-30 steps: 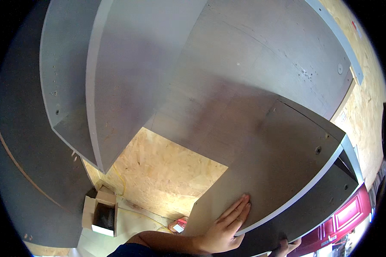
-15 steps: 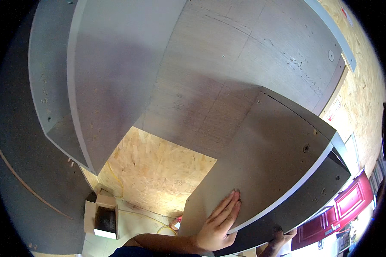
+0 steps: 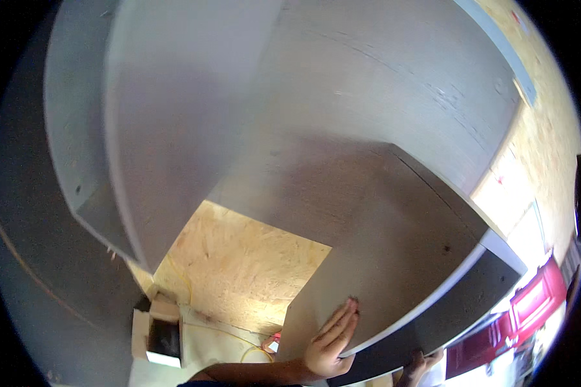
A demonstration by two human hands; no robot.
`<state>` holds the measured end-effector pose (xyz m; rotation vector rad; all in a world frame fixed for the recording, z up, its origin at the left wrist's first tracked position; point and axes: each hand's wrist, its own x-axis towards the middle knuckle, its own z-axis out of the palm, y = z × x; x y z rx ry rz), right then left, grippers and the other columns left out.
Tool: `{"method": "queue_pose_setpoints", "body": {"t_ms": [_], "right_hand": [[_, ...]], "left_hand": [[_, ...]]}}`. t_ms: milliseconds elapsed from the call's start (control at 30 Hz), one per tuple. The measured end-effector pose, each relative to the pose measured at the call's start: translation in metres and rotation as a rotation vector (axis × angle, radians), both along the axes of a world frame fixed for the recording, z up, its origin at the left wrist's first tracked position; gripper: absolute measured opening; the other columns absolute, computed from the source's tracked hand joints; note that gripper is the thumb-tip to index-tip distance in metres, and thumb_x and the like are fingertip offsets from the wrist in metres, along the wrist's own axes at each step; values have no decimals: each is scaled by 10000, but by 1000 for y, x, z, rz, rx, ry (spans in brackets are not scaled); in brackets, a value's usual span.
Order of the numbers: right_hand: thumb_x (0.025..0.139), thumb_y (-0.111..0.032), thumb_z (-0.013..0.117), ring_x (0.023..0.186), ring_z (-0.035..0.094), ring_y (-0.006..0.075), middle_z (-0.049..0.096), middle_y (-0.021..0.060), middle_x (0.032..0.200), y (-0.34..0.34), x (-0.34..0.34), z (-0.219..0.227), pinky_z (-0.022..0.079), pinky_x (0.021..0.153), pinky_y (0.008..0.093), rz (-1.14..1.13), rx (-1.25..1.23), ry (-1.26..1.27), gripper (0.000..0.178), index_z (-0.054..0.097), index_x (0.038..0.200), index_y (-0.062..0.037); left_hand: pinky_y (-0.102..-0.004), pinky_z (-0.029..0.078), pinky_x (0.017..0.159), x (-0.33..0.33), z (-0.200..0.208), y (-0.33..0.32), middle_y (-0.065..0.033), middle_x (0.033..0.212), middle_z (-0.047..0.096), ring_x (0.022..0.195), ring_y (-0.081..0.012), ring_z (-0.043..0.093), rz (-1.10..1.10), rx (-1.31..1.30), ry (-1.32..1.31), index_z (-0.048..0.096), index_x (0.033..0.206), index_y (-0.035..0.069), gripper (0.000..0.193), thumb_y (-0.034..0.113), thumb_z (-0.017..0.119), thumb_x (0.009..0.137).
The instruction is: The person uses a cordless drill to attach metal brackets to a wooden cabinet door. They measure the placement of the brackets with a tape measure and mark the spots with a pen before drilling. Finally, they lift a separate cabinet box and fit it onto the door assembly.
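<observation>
A large grey board panel (image 3: 400,258) tilts across the lower right, inside a grey cabinet carcass. My left hand (image 3: 332,342) lies flat on the panel's face near its lower corner, with the fingers straight and close together. My right hand (image 3: 419,369) is mostly hidden; only its fingers show, curled around the panel's dark lower edge. The panel's far corner rests against the wide grey back board (image 3: 368,97).
An upright grey side panel (image 3: 155,142) stands at the left, with another behind it. Chipboard floor (image 3: 239,277) shows between the panels. A small open cardboard box (image 3: 158,332) and a yellow cable (image 3: 239,338) lie near my feet. A red door (image 3: 529,306) is at the far right.
The view has swung closer to the cabinet, and the panel now fills more of the lower right. My left hand stays flat on it. More of my right hand's fingers show at the lower edge.
</observation>
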<state>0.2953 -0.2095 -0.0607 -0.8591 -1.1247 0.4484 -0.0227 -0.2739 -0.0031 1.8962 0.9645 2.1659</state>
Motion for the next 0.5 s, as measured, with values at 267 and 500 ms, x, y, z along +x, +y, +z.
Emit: {"method": "queue_pose_setpoints", "body": {"t_ms": [267, 500], "right_hand": [[604, -197, 633, 666, 574, 216, 608, 102, 741, -5, -46, 50, 467, 637, 333, -189, 64, -531, 269, 601, 775, 7], [559, -74, 614, 612, 512, 153, 554, 65, 686, 5, -44, 41, 436, 605, 274, 38, 86, -268, 225, 590, 768, 5]], "left_hand": [[-489, 444, 1013, -4, -30, 5, -434, 1354, 431, 1251, -536, 485, 91, -32, 47, 387, 1404, -137, 721, -49, 527, 702], [-325, 503, 683, 13, -43, 12, -165, 892, 631, 725, -229, 615, 150, -56, -46, 601, 1002, -112, 275, -61, 573, 734]]}}
